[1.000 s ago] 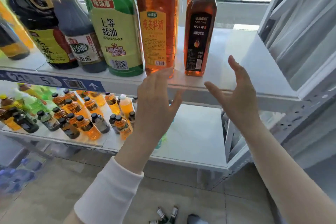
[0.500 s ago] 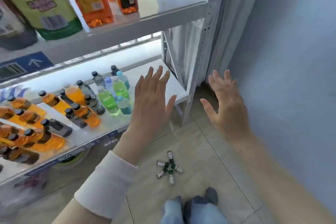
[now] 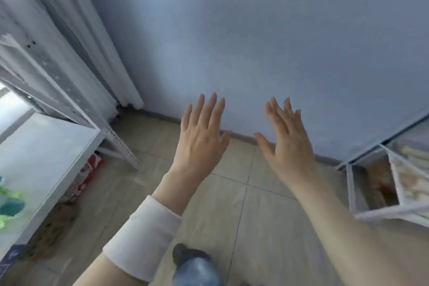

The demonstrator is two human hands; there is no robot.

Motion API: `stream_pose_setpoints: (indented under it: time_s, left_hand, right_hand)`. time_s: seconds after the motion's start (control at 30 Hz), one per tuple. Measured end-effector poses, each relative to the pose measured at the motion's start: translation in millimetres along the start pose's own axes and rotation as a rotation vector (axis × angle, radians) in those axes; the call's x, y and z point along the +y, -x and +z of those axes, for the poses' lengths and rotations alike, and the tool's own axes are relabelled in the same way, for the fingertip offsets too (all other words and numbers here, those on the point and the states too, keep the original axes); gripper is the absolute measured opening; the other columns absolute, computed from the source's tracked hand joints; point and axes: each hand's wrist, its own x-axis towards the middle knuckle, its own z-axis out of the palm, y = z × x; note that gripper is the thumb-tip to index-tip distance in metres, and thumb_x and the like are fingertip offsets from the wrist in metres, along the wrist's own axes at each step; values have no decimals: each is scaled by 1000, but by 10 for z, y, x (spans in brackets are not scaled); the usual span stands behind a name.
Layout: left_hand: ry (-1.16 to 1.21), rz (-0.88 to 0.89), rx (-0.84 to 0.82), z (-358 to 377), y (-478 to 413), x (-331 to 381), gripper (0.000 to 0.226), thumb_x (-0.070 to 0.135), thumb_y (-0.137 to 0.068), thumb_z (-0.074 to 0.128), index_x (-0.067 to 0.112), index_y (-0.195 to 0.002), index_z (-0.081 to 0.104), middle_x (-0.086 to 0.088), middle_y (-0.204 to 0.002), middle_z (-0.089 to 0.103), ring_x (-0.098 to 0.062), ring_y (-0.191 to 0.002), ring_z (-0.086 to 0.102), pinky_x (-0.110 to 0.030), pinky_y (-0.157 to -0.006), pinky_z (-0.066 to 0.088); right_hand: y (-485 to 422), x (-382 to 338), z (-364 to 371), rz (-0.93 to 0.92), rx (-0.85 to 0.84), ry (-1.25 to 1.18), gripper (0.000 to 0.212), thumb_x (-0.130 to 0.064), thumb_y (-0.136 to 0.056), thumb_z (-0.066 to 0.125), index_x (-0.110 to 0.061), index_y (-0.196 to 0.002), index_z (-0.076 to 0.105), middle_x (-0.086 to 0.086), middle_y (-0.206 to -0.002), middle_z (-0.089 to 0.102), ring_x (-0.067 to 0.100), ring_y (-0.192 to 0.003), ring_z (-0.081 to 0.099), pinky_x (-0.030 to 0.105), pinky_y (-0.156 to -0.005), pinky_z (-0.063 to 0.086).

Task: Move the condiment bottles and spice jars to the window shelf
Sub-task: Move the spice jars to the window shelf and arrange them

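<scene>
Head view: looks down into a room corner; the edges are motion-blurred.
Shelf: white metal shelf unit (image 3: 58, 146) with perforated uprights, at the far left.
Task items: cannot tell where they are. Only blurred green and teal shapes (image 3: 9, 202) show on the shelf board at the left edge.
Under shelf: red and white packet (image 3: 89, 167) on the beige tiled floor (image 3: 232, 195).
Curtain: pale pleated curtain (image 3: 81, 30) hangs into the corner.
Left hand: left hand (image 3: 199, 137) raised, back to camera, fingers straight and slightly apart, holding nothing; white knit cuff (image 3: 141, 237) on the forearm.
Right hand: right hand (image 3: 290, 144) beside it, apart from it, fingers straight, thumb out, holding nothing; bare forearm.
Rack: white wire rack (image 3: 362, 162) at the right, contents too blurred to tell.
</scene>
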Motion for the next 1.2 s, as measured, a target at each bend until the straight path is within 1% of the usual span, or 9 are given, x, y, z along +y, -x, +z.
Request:
stream_pose_setpoints:
  time_s: [0.1,0.23,0.4,0.6,0.77,0.9,1.0,1.1,1.2]
  left_hand:
    - [67,150,-63,322,-4,910,62,26,-90,55,8,-143,28,-11,-152,27,-29,-142,17,-42,-115,9]
    - [147,344,-115,645,1,2061,60,26,-91,54,8,-143,28,-12,-151,27,-30,-142,18,-43,-115,10]
    - [248,564,-150,951,-23,3289,57,26,-93,51,7,-142,29,-13,-150,29,-31,-142,19,-46,-116,14]
    - [316,769,-109,1305,-240,4517,54,22,-87,61,2,-133,44,-17,-140,45,-37,-134,35,-50,-110,25]
    - [353,874,-82,1660,-628,5362,52,28,-88,51,2,-132,46,-16,-138,48,-36,-131,40,-51,-108,29]
    - [415,916,-163,1941,-853,6011,56,26,-89,58,5,-137,39,-14,-143,41,-33,-136,33,-48,-113,23]
    - [464,975,-214,2145,-964,6479,57,29,-91,54,7,-140,34,-12,-147,36,-28,-139,28,-41,-115,18]
    - [514,952,-244,2288,-1056,6885,56,28,-90,56,7,-138,37,-13,-146,37,-29,-138,30,-44,-114,22]
    - [572,864,-236,2426,-1185,7262,55,25,-88,60,6,-135,41,-16,-145,37,-32,-136,33,-48,-112,27]
  right_hand:
    - [606,665,-563,156,30,83,60,-34,-93,50,-7,-143,31,10,-151,28,28,-142,14,43,-116,10]
    - [1345,1361,-1292,349,96,193,57,-28,-90,57,0,-137,41,18,-145,40,40,-137,30,52,-112,25]
    - [2062,2029,-1994,554,166,281,56,-29,-93,54,-3,-140,38,15,-148,35,37,-140,24,52,-115,19]
    - [2548,2837,-2662,713,327,347,57,-30,-92,54,-2,-139,38,15,-148,36,34,-141,22,49,-115,17]
    - [2538,3655,-3142,767,410,418,60,-41,-94,40,-6,-142,35,7,-150,30,25,-143,15,32,-117,3]
    - [2511,4219,-3492,782,462,441,55,-28,-93,51,-4,-140,37,11,-149,34,23,-142,15,43,-117,11]
    - [2551,4612,-3726,856,516,427,53,-27,-94,52,-4,-140,38,11,-148,35,23,-142,16,39,-117,10]
    - [2636,4977,-3898,931,553,360,53,-28,-93,50,-5,-139,40,11,-148,36,26,-143,18,47,-116,19]
    - [2669,5317,-4048,959,581,296,53,-30,-93,49,-10,-141,39,4,-149,36,21,-144,17,51,-112,29]
